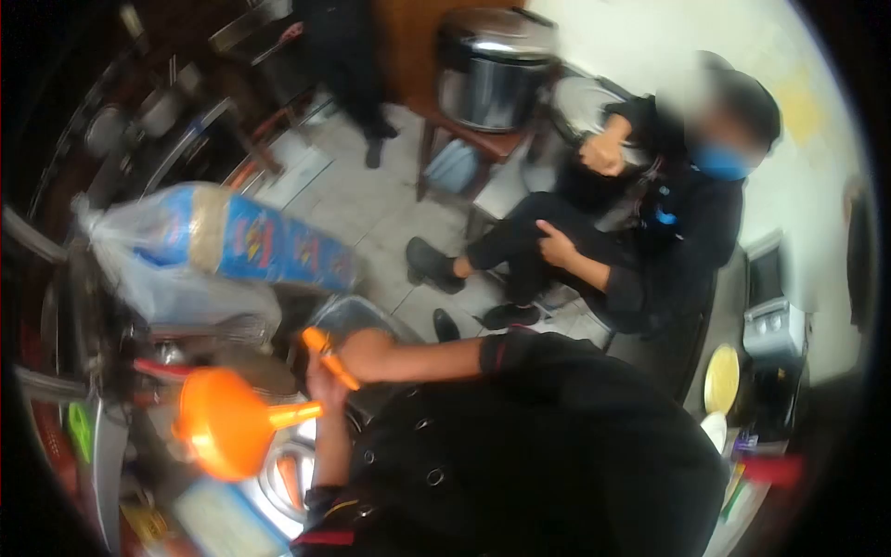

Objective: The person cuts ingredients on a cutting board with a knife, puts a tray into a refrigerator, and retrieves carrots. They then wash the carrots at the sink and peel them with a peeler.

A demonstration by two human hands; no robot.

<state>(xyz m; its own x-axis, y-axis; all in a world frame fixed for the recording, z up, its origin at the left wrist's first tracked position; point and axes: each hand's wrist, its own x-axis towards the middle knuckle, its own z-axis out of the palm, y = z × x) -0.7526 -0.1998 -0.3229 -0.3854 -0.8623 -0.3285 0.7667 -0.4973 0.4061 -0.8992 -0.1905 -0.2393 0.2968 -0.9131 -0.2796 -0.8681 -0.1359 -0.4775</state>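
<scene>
A long, narrow orange object (pixel 329 357) slants across both hands. Fingers curled, my right hand (pixel 365 354) presses against it from the right; blur hides its exact kind. My left hand (pixel 325 382) is closed just below and beside it, and what its fingers hold cannot be made out. A large orange funnel (pixel 223 422) lies to the left of my left hand, its stem reaching the wrist. Below the hands, a carrot-like orange piece (pixel 289 480) rests in a shiny metal dish (pixel 271 483).
A seated person (pixel 687 223) in black is at the upper right; another person's dark legs (pixel 348 74) stand at the top. A plastic-wrapped blue package (pixel 269 241) is beyond my hands. A steel pot (pixel 492 79) sits on a wooden stand (pixel 478 139).
</scene>
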